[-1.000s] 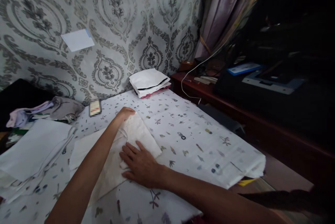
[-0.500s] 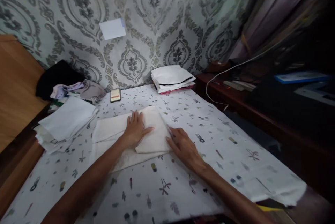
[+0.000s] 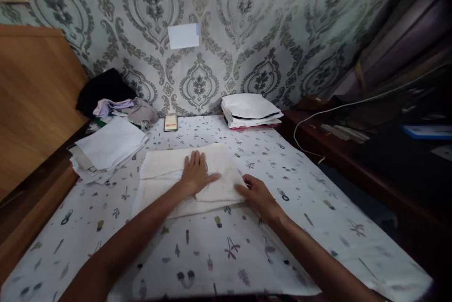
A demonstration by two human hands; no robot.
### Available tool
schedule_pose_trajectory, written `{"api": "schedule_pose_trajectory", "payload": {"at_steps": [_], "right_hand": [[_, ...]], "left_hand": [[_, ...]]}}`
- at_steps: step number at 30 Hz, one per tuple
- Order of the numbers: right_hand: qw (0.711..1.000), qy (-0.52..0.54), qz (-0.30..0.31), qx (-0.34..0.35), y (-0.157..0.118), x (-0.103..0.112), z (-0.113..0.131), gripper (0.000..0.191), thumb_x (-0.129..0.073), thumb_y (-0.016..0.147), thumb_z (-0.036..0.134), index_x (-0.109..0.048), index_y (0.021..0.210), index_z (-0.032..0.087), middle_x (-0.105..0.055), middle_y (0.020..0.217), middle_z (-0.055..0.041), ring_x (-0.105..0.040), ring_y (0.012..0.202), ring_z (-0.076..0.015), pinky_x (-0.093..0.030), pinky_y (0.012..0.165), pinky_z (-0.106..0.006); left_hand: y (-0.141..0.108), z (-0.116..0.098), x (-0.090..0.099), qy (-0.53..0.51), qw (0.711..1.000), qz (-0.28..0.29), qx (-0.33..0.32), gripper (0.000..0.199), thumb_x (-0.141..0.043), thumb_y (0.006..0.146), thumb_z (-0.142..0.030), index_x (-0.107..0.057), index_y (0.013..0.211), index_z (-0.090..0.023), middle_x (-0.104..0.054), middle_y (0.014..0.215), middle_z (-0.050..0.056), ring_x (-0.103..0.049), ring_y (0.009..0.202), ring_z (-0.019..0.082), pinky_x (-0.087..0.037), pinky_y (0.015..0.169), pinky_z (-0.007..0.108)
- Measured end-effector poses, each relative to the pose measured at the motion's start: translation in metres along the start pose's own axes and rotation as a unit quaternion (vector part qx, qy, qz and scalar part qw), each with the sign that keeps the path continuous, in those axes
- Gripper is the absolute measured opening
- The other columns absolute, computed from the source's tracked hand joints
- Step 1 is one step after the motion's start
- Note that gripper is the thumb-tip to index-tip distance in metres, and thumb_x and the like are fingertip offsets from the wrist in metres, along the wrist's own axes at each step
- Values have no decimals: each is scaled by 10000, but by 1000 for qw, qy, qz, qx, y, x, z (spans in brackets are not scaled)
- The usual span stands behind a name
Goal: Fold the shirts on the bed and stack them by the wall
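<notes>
A cream cloth [image 3: 221,184], partly folded over on itself from the right, lies on the patterned sheet before me. My left hand [image 3: 196,173] rests flat on it with fingers spread, near the edge of the folded-over flap. At the flap's right edge, my right hand [image 3: 259,198] has its thumb and curled fingers closed on the fold. The tips of some right fingers are hidden. Under the left forearm, the lower left part of the cloth is partly covered.
On the left lie white folded cloths [image 3: 111,144] beside a heap of clothes [image 3: 141,114]. A phone [image 3: 171,122] stands near the wall. At the back right is a neat stack of folded clothes [image 3: 251,109]. A white cable [image 3: 300,123] hangs over dark red furniture [image 3: 307,137].
My view has turned a little to the left, so everything sits further right in the picture. Both hands stay at about the same places on the cloth.
</notes>
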State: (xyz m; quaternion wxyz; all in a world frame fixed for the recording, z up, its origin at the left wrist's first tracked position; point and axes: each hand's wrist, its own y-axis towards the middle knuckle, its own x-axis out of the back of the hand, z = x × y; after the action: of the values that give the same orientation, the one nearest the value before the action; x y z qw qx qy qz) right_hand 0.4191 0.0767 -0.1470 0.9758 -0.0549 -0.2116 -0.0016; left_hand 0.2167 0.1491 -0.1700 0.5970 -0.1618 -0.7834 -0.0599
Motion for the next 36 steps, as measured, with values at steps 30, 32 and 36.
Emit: {"api": "schedule_pose_trajectory", "payload": {"at_steps": [30,32,36], "right_hand": [[861,-269,125,413,-26,-207,99,358,-567,762,36,-602,1100,149,-669,1202,-141,-553,1256,-279,-451,1060,-423],[859,-283,129,407,-27,-215,101,353,-574,782,44,-608,1119,142,-671,1204,-145,-540,1277,-272,-431,1081,-417],[851,-316,141,395,-28,-228,102,296,-592,827,82,-634,1116,132,-664,1233,-151,-533,1288,-261,-414,1091,-402]], "left_hand": [[-68,163,64,-689,700,-136,128,280,-720,579,-147,-696,857,-121,-737,752,62,-672,684,184,-521,659,272],[-69,169,63,-667,713,-152,155,303,-683,583,-139,-691,885,-122,-722,721,45,-659,659,173,-513,635,264],[-70,177,61,-605,752,-174,194,348,-642,603,-136,-673,950,-132,-681,693,11,-638,648,162,-484,592,240]]}}
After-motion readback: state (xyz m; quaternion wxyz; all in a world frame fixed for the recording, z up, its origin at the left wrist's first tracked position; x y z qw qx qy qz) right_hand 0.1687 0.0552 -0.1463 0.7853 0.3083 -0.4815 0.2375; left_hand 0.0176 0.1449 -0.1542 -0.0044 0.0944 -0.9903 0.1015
